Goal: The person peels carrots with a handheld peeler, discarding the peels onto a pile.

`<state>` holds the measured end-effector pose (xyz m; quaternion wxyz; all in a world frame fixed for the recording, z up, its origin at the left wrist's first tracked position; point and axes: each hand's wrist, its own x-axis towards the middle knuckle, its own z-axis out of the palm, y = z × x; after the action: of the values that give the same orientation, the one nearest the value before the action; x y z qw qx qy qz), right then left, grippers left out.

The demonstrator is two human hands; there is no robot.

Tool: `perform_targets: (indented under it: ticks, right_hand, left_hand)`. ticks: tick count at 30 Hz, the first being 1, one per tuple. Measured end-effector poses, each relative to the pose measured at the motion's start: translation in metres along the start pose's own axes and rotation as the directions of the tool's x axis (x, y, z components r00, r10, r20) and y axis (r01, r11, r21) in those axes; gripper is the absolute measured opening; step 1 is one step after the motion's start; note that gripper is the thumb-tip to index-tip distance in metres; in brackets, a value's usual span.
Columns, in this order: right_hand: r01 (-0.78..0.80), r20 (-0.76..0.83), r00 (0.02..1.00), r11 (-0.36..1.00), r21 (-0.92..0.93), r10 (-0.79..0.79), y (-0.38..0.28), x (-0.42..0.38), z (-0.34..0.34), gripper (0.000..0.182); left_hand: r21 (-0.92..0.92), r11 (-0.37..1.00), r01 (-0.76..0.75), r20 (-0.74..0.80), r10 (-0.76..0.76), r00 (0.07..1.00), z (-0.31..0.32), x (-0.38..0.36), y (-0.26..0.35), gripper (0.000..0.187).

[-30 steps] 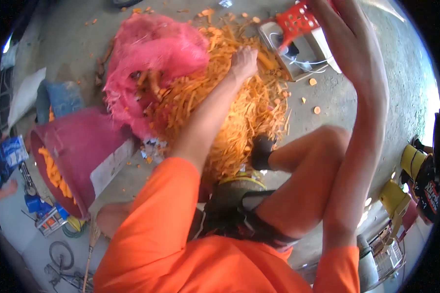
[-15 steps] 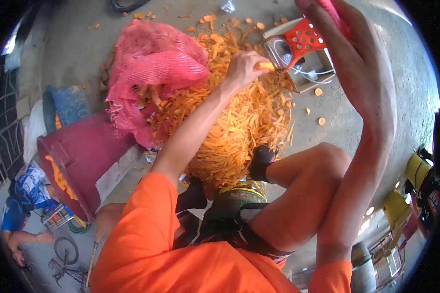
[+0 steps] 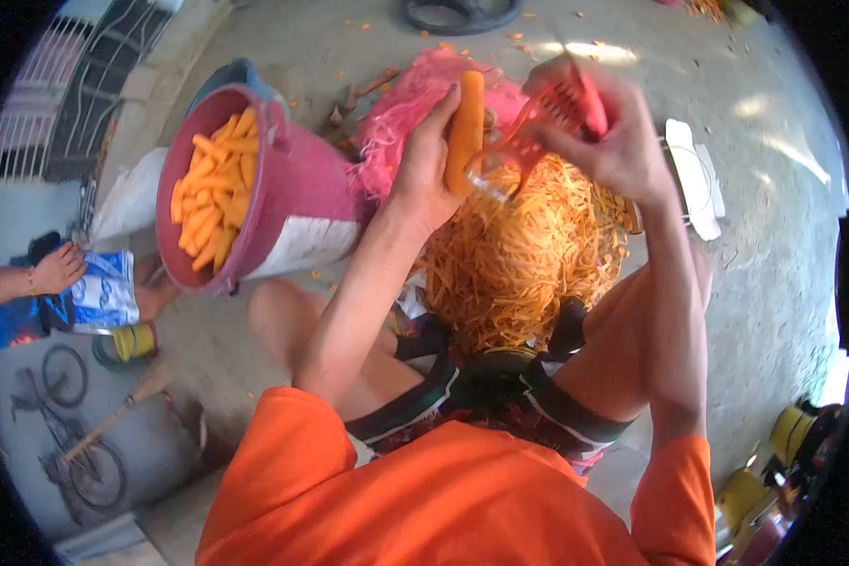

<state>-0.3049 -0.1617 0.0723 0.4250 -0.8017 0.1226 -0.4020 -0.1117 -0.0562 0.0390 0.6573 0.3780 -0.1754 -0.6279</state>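
My left hand is closed around a peeled-looking orange carrot that points up and away from me. My right hand, blurred by motion, grips a red peeler with a perforated body. The peeler's metal blade end lies right beside the lower part of the carrot. Below both hands spreads a big heap of orange peelings between my feet. Behind the carrot, a pink mesh sack is partly covered by my left hand.
To the left, a maroon bucket leans over, holding many peeled carrots. A blue bucket stands behind it. Another person's hand shows at far left, above a bicycle. A black ring-shaped object lies on the floor ahead.
My view has swung left, showing the bucket's carrots. My left hand has brought its carrot upright, and my right hand has lowered the peeler from the upper right to near the carrot.
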Motion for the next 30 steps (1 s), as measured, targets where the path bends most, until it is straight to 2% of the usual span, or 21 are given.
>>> perform_targets:
  ticks: [2,3,4,5,7,10,12,13,14,16,17,20,21,22,23,24,25,26,27,29,30]
  right_hand:
    - [0.107,0.172,0.982,0.978,-0.177,-0.076,-0.022,0.008,0.028,0.033]
    - [0.161,0.271,0.955,0.977,-0.138,-0.119,-0.034,0.011,0.039,0.039]
    - [0.240,0.288,0.939,0.957,-0.163,-0.186,-0.039,0.014,0.050,0.038]
    - [0.242,0.312,0.933,0.954,-0.175,-0.179,-0.042,0.017,0.057,0.038]
    - [0.249,0.343,0.923,0.949,-0.192,-0.172,-0.036,0.022,0.064,0.037]
    - [0.267,0.331,0.921,0.951,-0.158,-0.203,-0.010,0.030,0.076,0.032]
    - [0.029,0.245,0.967,0.987,0.159,-0.068,-0.007,0.033,0.088,0.028]
    - [0.001,0.268,0.961,0.973,0.231,-0.064,-0.004,0.036,0.093,0.023]
    - [0.003,0.274,0.959,0.973,0.233,-0.069,0.000,0.037,0.098,0.023]
    - [0.149,0.282,0.942,0.979,0.138,-0.183,0.001,0.041,0.110,0.022]
    - [0.035,0.329,0.941,0.990,0.138,-0.080,-0.004,0.038,0.111,0.021]
    - [0.122,0.303,0.941,0.985,0.121,-0.154,-0.013,0.044,0.114,0.019]
    - [0.051,0.304,0.948,0.990,0.133,-0.090,-0.017,0.043,0.113,0.017]
    - [0.048,0.302,0.950,0.990,0.130,-0.086,-0.008,0.044,0.110,0.017]
    - [0.114,0.266,0.956,0.992,0.050,-0.123,0.009,0.046,0.106,0.017]
    - [0.175,0.236,0.958,0.984,-0.031,-0.163,0.025,0.049,0.101,0.017]
    - [0.089,0.077,0.992,0.990,0.107,-0.097,0.033,0.054,0.095,0.018]
    - [0.019,0.022,1.000,1.000,0.020,-0.019,0.060,0.066,0.074,0.020]
    - [0.033,0.025,0.999,0.998,0.044,-0.034,0.057,0.069,0.067,0.021]
    - [0.057,0.026,0.998,0.996,0.063,-0.058,0.040,0.069,0.068,0.022]
    - [0.036,0.140,0.989,0.998,0.049,-0.043,0.018,0.054,0.083,0.023]
  left_hand:
    - [-0.101,0.994,-0.035,-0.002,0.035,0.999,-0.008,-0.031,0.008,0.033]
    - [-0.127,0.991,-0.036,0.000,0.037,0.999,-0.013,-0.041,0.011,0.032]
    - [-0.152,0.988,-0.035,0.005,0.036,0.999,-0.014,-0.051,0.014,0.031]
    - [-0.184,0.982,-0.040,-0.053,0.031,0.998,-0.009,-0.060,0.018,0.029]
    - [-0.193,0.980,-0.041,-0.061,0.029,0.998,-0.018,-0.067,0.020,0.029]
    - [-0.175,0.983,-0.048,-0.023,0.044,0.999,-0.049,-0.058,0.020,0.030]
    - [-0.159,0.985,-0.073,0.013,0.076,0.997,-0.067,-0.053,0.018,0.031]
    - [-0.190,0.980,-0.061,0.025,0.067,0.997,-0.070,-0.051,0.021,0.031]
    - [-0.221,0.974,-0.047,0.037,0.057,0.998,-0.073,-0.050,0.022,0.030]
    - [-0.261,0.965,-0.038,0.025,0.046,0.999,-0.072,-0.054,0.025,0.030]
    - [-0.296,0.955,-0.023,0.017,0.029,0.999,-0.070,-0.057,0.029,0.029]
    - [-0.290,0.955,-0.062,-0.015,0.060,0.998,-0.064,-0.063,0.031,0.028]
    - [-0.290,0.955,-0.058,-0.013,0.056,0.998,-0.069,-0.060,0.030,0.028]
    - [-0.311,0.950,-0.024,0.104,0.059,0.993,-0.078,-0.054,0.027,0.030]
    - [-0.327,0.945,0.014,0.219,0.061,0.974,-0.084,-0.052,0.026,0.032]
    - [-0.329,0.944,0.020,0.218,0.055,0.974,-0.091,-0.051,0.024,0.032]
    - [-0.301,0.949,0.088,0.292,0.004,0.956,-0.096,-0.053,0.024,0.034]
    - [-0.266,0.952,0.154,0.365,-0.048,0.930,-0.098,-0.054,0.024,0.035]
    - [-0.216,0.970,0.113,0.123,-0.088,0.989,-0.089,-0.059,0.022,0.037]
    - [-0.208,0.974,0.092,0.093,-0.074,0.993,-0.089,-0.055,0.021,0.036]
    - [-0.205,0.976,0.071,0.055,-0.061,0.997,-0.089,-0.054,0.021,0.036]
